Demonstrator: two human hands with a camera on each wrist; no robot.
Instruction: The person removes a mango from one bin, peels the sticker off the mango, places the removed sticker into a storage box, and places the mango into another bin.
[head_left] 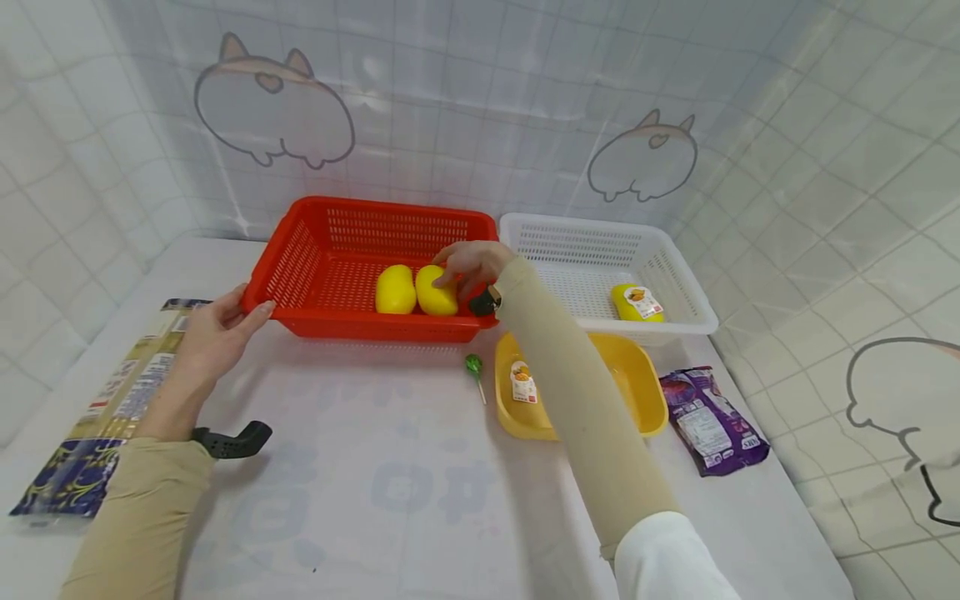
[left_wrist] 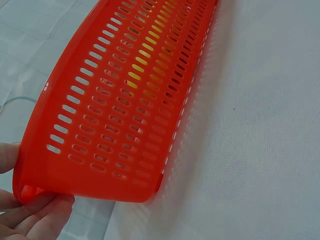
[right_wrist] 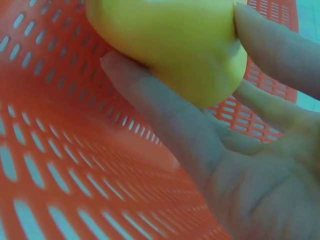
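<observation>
**Inspector:** Hands first. State of the right hand (head_left: 468,262)?

**Assistant:** Reached into the red basket (head_left: 330,250). Its fingers (right_wrist: 165,125) are curled round a yellow egg-shaped capsule (head_left: 436,291); the right wrist view shows thumb and fingers pinching it from both sides, above the slotted basket floor.

**Inspector:** Anything beside that capsule?

**Assistant:** A second yellow capsule (head_left: 395,289), just to the left of the fingers, touching or nearly touching the held one. It lies on the basket floor.

**Inspector:** Left hand (head_left: 217,333)?

**Assistant:** At the basket's near left corner. Thumb on the rim, fingers (left_wrist: 37,215) under the corner, gripping the rim, as the left wrist view confirms.

**Inspector:** Surroundings, relative to the right-hand fingers?

**Assistant:** White basket (head_left: 675,283) just to their right, holding a yellow labelled capsule (head_left: 637,302). Nearer the person, under the right forearm, a yellow tray (head_left: 637,375) with a labelled item (head_left: 522,382). A green lollipop (head_left: 474,367) lies on the worktop (head_left: 375,500) below the fingers, beside the tray. Purple packet (head_left: 711,419) further right. Beyond the left hand, a long printed packet (head_left: 105,408).
</observation>
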